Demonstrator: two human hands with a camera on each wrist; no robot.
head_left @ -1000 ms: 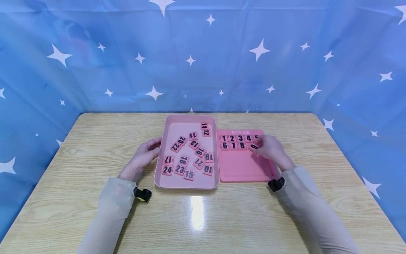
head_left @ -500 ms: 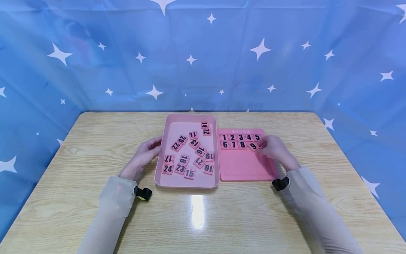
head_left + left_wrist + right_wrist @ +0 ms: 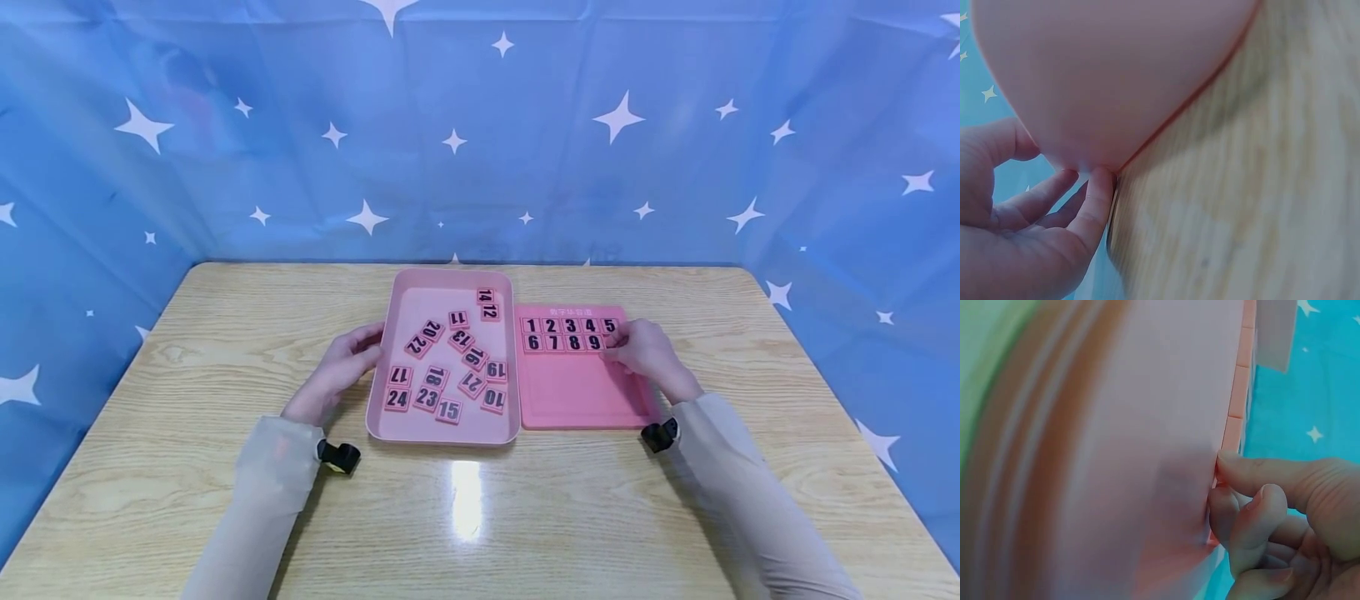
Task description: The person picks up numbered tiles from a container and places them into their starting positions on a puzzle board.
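My left hand [image 3: 337, 368] rests with its fingertips against the outer left wall of a pink tray [image 3: 438, 292]; the left wrist view shows the fingers reaching the tray wall [image 3: 1116, 75]. My right hand [image 3: 647, 357] is over the right side of a pink number puzzle board [image 3: 573, 392]. Its thumb and curled fingers pinch the number 9 tile [image 3: 595, 342], which lies level beside the 8. In the right wrist view my thumb [image 3: 1260, 472] meets the end of a row of tiles [image 3: 1235, 390]. Tiles 1 to 5 form the top row, with 6 to 9 below.
Several loose number tiles [image 3: 427, 398] lie at mixed angles in the tray, among them 10, 15 and 24. Tray and board stand side by side on a wooden table [image 3: 570, 517]. A blue star-patterned cloth [image 3: 480, 150] hangs behind and at the sides.
The number 9 tile has turned from tilted to straight and moved slightly left against the 8. My right hand shifted a little with it; the left hand stayed at the tray.
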